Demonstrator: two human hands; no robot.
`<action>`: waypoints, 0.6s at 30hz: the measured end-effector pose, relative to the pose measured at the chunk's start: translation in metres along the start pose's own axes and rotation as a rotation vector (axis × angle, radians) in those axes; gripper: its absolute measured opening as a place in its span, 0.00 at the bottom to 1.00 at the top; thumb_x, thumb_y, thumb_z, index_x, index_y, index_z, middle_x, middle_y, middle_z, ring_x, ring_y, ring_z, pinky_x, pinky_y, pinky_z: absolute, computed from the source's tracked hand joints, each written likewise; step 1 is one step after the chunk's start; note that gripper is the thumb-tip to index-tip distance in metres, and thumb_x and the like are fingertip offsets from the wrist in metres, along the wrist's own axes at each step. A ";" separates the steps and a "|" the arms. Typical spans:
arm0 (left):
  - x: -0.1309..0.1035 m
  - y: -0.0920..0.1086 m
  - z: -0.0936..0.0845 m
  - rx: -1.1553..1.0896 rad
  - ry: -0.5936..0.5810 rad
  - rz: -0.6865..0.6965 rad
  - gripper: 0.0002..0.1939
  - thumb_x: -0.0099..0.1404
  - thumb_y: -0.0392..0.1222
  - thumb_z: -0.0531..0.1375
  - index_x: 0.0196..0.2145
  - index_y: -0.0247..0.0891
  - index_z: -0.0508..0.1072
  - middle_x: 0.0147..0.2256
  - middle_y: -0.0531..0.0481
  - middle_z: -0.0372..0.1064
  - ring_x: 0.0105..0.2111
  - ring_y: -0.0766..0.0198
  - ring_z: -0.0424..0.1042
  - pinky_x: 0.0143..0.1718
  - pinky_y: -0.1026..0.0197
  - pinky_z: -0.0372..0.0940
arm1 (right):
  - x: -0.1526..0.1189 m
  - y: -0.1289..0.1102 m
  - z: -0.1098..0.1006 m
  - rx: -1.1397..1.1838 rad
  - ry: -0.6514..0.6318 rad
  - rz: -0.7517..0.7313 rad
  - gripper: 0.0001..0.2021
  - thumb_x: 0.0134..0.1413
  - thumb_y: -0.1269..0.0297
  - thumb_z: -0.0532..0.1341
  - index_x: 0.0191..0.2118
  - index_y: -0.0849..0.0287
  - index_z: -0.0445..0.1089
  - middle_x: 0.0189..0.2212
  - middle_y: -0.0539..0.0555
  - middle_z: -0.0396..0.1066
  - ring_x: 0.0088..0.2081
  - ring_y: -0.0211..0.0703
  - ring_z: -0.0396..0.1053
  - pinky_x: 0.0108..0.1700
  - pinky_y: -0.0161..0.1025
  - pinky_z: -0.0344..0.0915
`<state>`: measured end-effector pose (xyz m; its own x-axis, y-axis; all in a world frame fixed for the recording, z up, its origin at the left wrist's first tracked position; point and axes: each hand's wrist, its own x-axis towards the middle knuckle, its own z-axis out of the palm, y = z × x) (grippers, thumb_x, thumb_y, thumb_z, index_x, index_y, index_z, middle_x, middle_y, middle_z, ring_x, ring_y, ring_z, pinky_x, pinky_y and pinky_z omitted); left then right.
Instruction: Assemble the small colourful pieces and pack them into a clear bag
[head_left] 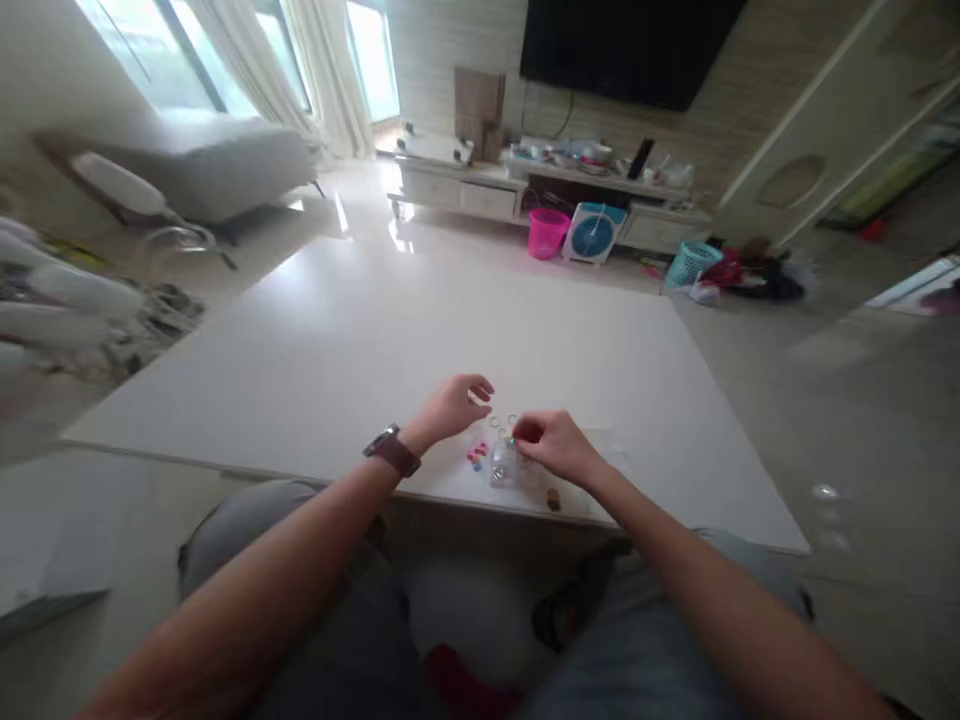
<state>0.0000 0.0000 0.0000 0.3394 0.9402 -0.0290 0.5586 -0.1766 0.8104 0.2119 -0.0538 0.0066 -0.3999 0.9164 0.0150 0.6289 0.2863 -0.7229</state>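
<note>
My left hand (pixel 457 402) hovers over the white table (pixel 465 330), fingers curled but apart, with nothing visible between them. My right hand (pixel 556 440) pinches a tiny green piece (pixel 512 441) above a small clear plastic box (pixel 498 470), which has metal rings in it. Several thin rings (pixel 494 422) lie on the table between my hands. Left of the box is a little group of pink, orange and blue pieces (pixel 477 455). A small brown cylinder-like object (pixel 553 499) rests by the table's near edge, below my right hand.
Something clear and plastic (pixel 611 445) lies right of my right hand. Beyond the table stand a pink basket (pixel 548 233), a blue-and-white fan (pixel 594 234) and a teal basket (pixel 691 263). Behind them is a low TV cabinet (pixel 487 195). My knees are under the table's near edge.
</note>
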 end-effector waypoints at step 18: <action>-0.003 0.011 -0.005 0.444 0.061 0.077 0.10 0.63 0.40 0.57 0.41 0.41 0.77 0.36 0.50 0.78 0.36 0.59 0.74 0.41 0.60 0.66 | -0.008 -0.006 0.019 -0.428 -0.268 -0.162 0.06 0.55 0.71 0.61 0.30 0.59 0.76 0.25 0.53 0.74 0.28 0.38 0.65 0.32 0.34 0.53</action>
<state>0.0014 -0.0037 0.0124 0.3545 0.9327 0.0666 0.8087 -0.3416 0.4788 0.1987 -0.0677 -0.0021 -0.6360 0.7632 -0.1143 0.7382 0.5584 -0.3786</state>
